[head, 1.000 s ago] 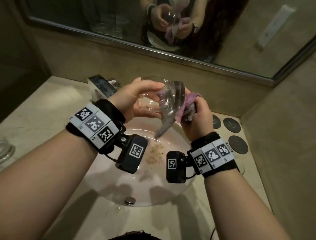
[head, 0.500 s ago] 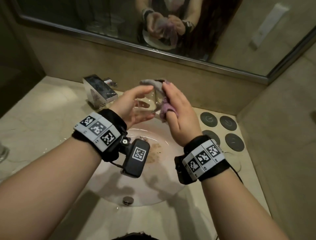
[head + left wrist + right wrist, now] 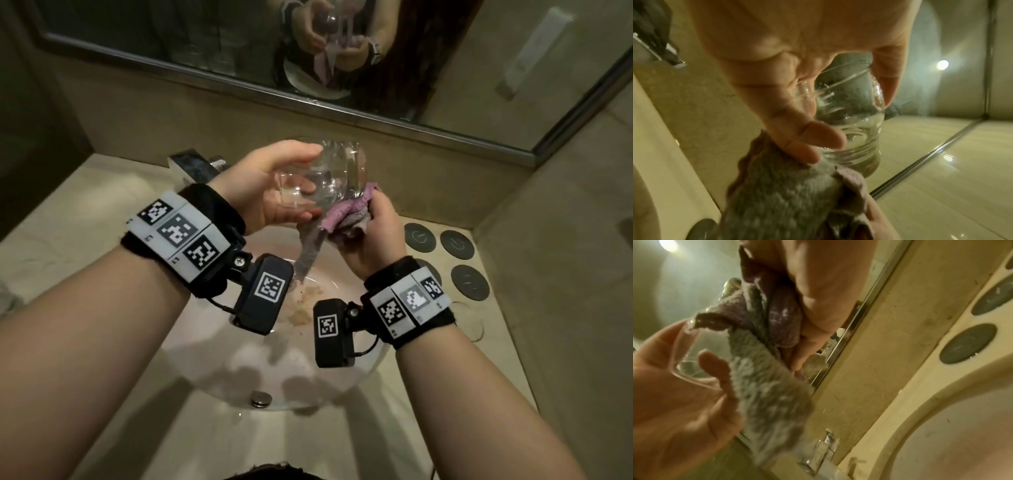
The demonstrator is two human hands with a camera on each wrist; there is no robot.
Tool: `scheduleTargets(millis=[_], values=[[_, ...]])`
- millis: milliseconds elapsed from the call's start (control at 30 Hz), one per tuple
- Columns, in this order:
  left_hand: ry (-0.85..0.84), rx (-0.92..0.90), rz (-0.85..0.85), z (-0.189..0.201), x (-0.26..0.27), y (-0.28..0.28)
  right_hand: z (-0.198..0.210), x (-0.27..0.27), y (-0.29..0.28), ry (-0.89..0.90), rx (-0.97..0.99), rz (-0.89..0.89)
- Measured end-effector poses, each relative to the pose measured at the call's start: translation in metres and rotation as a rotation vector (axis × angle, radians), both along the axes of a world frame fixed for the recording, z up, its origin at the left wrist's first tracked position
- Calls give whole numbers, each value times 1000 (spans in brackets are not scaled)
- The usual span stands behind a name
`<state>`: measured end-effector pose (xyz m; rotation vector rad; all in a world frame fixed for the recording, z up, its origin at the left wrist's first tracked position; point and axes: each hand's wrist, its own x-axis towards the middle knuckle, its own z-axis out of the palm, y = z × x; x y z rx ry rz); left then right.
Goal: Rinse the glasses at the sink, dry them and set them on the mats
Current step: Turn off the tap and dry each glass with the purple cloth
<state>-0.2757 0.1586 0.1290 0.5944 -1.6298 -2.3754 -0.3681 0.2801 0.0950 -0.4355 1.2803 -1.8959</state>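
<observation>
- Clear glass (image 3: 322, 181) lies on its side in the air above the sink (image 3: 212, 370), its open mouth turned toward the left palm and its thick base toward the cloth (image 3: 342, 219).
- Left hand (image 3: 263, 192) has its grip clamped on the glass: thumb over the top, fingers curled under the lower wall; the left wrist view shows the fingertips (image 3: 818, 142) against the glass just by the cloth.
- Right hand (image 3: 370, 236) has its grip clamped on the cloth, bunched in the fist and pressed against the base end of the glass.
- Cloth is pink and grey, with a loose tail hanging down toward the basin.
- Mats (image 3: 457, 245): dark round ones lie on the bench (image 3: 68, 222) at the right of the sink, near the wall corner; those in view carry no glass. One is partly hidden behind the right wrist.
- Tap (image 3: 195, 166) stands at the back of the sink, behind the left wrist.
- Brownish patch (image 3: 308, 305) shows on the basin floor, and a round metal stopper (image 3: 261, 399) sits at the near rim.
- Mirror (image 3: 445, 51) above the bench reflects both hands, the glass and the cloth.
</observation>
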Motion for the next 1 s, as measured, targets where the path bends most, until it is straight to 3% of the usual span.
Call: scheduleTargets(millis=[267, 367, 433, 533, 633, 800, 1000], values=[[-57, -147, -21, 1, 8, -14, 10, -5, 2, 138, 158, -115], [-153, -469, -67, 0, 12, -6, 16, -16, 5, 150, 192, -186], [-191, -674, 4, -3, 11, 0, 19, -19, 6, 229, 239, -190], [-201, -803, 107, -4, 5, 0, 16, -14, 5, 310, 254, -101], [-185, -651, 90, -6, 0, -7, 8, -9, 9, 405, 239, -118], [-118, -291, 135, -16, -2, -6, 0, -3, 14, 393, 223, -164], [-38, -282, 230, -14, 1, -2, -3, -4, 20, 224, 263, -155]])
